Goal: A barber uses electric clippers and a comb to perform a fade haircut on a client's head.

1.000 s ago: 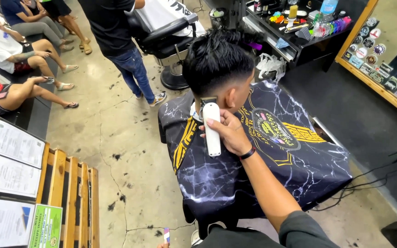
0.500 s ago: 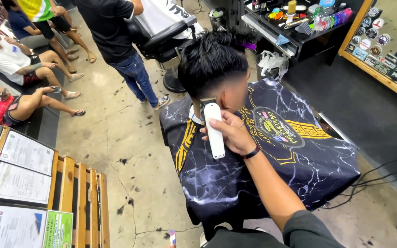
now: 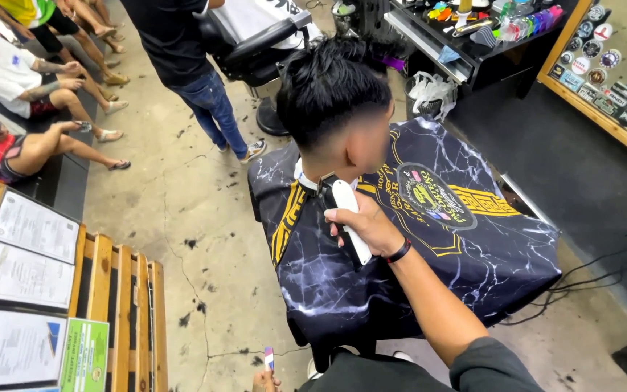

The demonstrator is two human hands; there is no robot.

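Note:
My right hand (image 3: 373, 226) grips a white hair clipper (image 3: 348, 218), its blade end up against the nape of a seated person with dark, thick hair (image 3: 332, 87). That person wears a black marbled cape (image 3: 429, 247) with yellow trim. A dark band circles my right wrist. At the bottom edge, my left hand (image 3: 264, 380) holds a small white and pink thing (image 3: 268, 357) upright, well apart from the head; only the fingers show.
A black barber chair (image 3: 255, 43) and a standing person in jeans (image 3: 201, 87) are behind the seated person. People sit on a bench (image 3: 23, 80) at left. A wooden rack with papers (image 3: 45, 290) is near left. A cluttered counter (image 3: 473, 29) and floor cables (image 3: 589, 279) are right.
The clipper stays at the nape in my right hand. The view has drifted slightly, so the seated person sits a little further right and lower in the picture.

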